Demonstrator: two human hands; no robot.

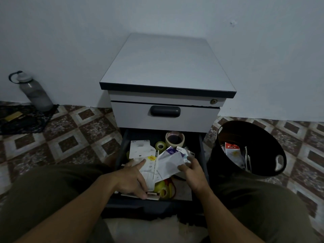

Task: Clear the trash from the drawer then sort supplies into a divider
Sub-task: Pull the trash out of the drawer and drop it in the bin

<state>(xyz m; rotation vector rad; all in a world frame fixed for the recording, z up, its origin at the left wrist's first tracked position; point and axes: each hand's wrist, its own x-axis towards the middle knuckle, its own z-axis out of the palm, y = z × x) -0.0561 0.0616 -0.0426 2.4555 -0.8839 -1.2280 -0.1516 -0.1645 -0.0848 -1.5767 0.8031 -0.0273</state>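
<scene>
Drawer (121,151), the lower one of a small grey cabinet (166,64), stands pulled open between the person's knees; the upper drawer (192,116) is closed. Inside it lies a loose heap. At the back a wide tape roll (175,138) stands next to a small clear roll (160,146). A white card (140,149) lies at the left, over a long white pack (150,165) with a yellow sticker. A crumpled white paper (169,163) lies at the right, over a purple packet (171,151). Near the front, partly under the papers, are a yellow-green dispenser (160,187) and a red cord (172,185).

Both hands are in the drawer. The left hand (133,179) lies on the pack, one finger stretched straight along it and the rest bent at its near edge; I cannot tell whether it grips the pack. The right hand (192,171) pinches the right end of the paper, thumb on top and fingers curled behind.

A black bin (280,160) stands on the tiled floor (70,137) just right of the cabinet, with a red and white wrapper (232,149) and other scraps in it. Far left, by the wall, a grey bottle (33,92) stands on a dark cloth (26,123).
</scene>
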